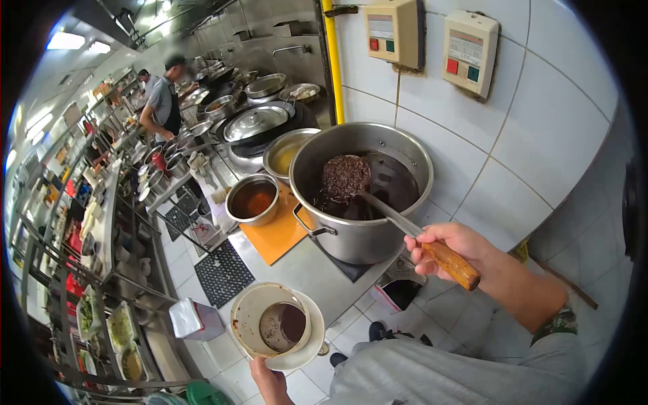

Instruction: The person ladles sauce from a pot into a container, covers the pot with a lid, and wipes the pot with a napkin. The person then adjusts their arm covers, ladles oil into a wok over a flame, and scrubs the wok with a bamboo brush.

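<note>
My right hand [449, 248] is wrapped round the wooden handle of a long metal ladle [390, 211]. Its bowl carries a heap of wet, dark reddish flakes [346, 177] and sits inside a large steel stockpot [364, 235], over dark liquid [393, 181]. Low in view, my left hand [271, 383] grips the near edge of a white bucket [241, 316] tilted open toward me. Dark residue lies in its bottom and smears mark its inner wall. A white round dish or lid [315, 337] shows behind the bucket; the fingers under it are hidden.
Beside the stockpot stand a bowl of reddish liquid [256, 198], an orange board [275, 233] and a pan of yellow liquid [283, 156]. A lidded wok [256, 123] is farther back. A co-worker [164, 104] stands by the stoves. Shelving [74, 270] runs along the left.
</note>
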The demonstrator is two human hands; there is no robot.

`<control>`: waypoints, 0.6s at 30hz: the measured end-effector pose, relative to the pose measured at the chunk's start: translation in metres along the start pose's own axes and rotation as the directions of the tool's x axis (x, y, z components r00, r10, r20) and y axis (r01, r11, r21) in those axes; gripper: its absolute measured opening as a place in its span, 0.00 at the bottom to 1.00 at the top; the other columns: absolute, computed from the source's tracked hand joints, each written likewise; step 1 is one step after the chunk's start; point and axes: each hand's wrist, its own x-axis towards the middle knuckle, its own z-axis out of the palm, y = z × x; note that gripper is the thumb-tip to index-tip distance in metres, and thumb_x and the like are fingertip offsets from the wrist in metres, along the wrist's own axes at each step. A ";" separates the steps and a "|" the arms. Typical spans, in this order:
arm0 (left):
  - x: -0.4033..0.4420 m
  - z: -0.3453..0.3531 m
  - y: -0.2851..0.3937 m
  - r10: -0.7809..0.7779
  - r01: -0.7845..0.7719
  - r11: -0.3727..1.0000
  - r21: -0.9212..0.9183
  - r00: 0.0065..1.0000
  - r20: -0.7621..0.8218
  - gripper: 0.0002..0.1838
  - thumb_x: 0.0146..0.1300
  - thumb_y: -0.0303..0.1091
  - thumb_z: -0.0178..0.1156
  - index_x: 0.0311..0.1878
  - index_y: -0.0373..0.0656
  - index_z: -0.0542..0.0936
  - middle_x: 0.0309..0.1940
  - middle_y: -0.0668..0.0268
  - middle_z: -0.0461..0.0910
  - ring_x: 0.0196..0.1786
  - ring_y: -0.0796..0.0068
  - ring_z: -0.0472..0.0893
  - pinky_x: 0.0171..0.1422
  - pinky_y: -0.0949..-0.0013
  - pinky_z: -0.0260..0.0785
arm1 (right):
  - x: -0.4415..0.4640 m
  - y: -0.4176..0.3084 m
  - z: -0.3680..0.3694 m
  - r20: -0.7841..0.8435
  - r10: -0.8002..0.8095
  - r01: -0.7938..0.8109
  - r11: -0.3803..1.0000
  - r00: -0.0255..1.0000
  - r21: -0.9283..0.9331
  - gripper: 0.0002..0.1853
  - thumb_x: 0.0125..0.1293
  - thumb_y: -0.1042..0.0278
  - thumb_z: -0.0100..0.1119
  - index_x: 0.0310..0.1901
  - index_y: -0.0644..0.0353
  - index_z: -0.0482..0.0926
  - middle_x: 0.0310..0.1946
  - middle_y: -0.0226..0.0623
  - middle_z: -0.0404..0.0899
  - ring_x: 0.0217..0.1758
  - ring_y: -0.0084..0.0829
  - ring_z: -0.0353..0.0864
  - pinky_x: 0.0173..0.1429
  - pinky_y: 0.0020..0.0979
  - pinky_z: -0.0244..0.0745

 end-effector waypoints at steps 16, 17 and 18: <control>0.047 0.055 0.089 -0.128 0.086 0.988 0.131 0.924 0.360 0.28 0.69 0.41 0.54 0.68 0.36 0.69 0.59 0.55 0.78 0.57 0.60 0.83 0.56 0.56 0.78 | -0.002 -0.012 0.025 0.345 -0.151 -0.098 0.789 0.926 0.606 0.30 0.74 0.71 0.54 0.66 0.77 0.50 0.28 0.31 0.70 0.26 0.21 0.77 0.28 0.19 0.81; 0.054 0.072 0.096 -0.136 0.088 0.986 0.141 0.916 0.377 0.28 0.70 0.42 0.54 0.68 0.36 0.70 0.59 0.55 0.79 0.56 0.60 0.83 0.55 0.56 0.78 | -0.009 -0.018 0.030 0.344 -0.146 -0.093 0.802 0.927 0.590 0.29 0.74 0.72 0.54 0.65 0.76 0.50 0.29 0.31 0.70 0.26 0.23 0.78 0.28 0.19 0.81; 0.062 0.088 0.100 -0.147 0.094 0.984 0.150 0.909 0.389 0.28 0.71 0.44 0.54 0.68 0.36 0.70 0.59 0.55 0.79 0.55 0.60 0.84 0.54 0.55 0.79 | -0.013 -0.024 0.033 0.355 -0.149 -0.089 0.815 0.923 0.573 0.28 0.74 0.73 0.54 0.65 0.76 0.50 0.29 0.32 0.70 0.26 0.23 0.78 0.28 0.19 0.81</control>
